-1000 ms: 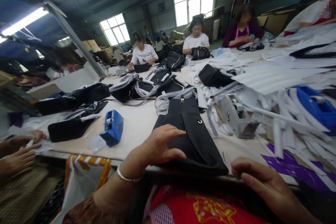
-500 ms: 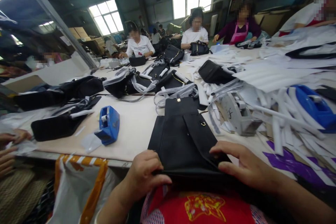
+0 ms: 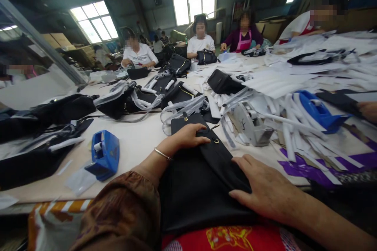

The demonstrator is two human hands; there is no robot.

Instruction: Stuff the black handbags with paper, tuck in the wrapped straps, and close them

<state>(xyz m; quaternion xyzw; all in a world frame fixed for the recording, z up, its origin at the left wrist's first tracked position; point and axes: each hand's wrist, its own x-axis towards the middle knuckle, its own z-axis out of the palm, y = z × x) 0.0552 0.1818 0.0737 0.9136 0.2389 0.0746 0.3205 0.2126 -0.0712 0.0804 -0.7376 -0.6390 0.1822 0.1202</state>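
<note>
A flat black bag [image 3: 194, 180] with small gold fittings lies on the table edge in front of me, its near end hanging over my red top. My left hand [image 3: 188, 136] rests on the bag's far part, fingers curled over the flap near a gold ring. My right hand [image 3: 259, 188] lies flat on the bag's right side, fingers stretched out toward the left.
A blue tape dispenser [image 3: 103, 156] stands at the left, a grey one [image 3: 250, 123] and another blue one [image 3: 318, 111] at the right among white paper strips. More black bags [image 3: 123, 100] cover the long table [image 3: 138, 141]. Several people sit at the far end.
The bag has slid toward me over the table edge. My left hand moved from the near edge up to the flap; my right hand shifted from gripping the edge to lying flat.
</note>
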